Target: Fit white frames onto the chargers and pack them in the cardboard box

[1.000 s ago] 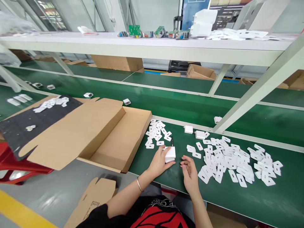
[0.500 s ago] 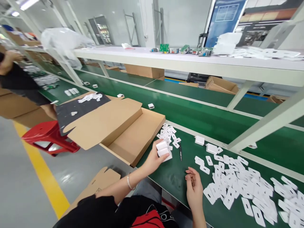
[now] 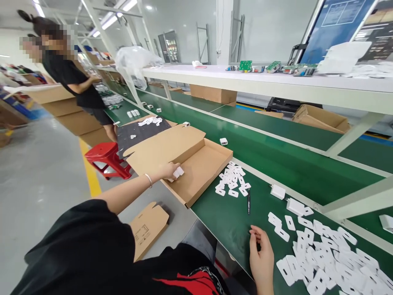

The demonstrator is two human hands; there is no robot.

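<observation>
My left hand (image 3: 169,171) is closed around white blocks (image 3: 178,172) at the near left side of the open cardboard box (image 3: 196,172). Over the green table's front edge rests my right hand (image 3: 260,248), its fingers loosely curled and apart, with nothing seen in it. A large heap of white plates (image 3: 331,258) lies to its right. Smaller white pieces (image 3: 232,179) are scattered beside the box, with a black pen-like tool (image 3: 249,201) next to them. Two white adapters (image 3: 278,191) sit near the rail behind the heap.
A raised shelf (image 3: 264,82) carries circuit boards (image 3: 245,66) across the back. A red stool (image 3: 107,157) stands left of the table, near a standing person (image 3: 69,73). Another cardboard piece (image 3: 150,229) is low beside my lap. A dark mat (image 3: 138,137) lies beyond the box lid.
My left hand has moved left with the white blocks, from above the table to the box. The view has turned left, showing more of the standing person. My right hand remains near the table edge.
</observation>
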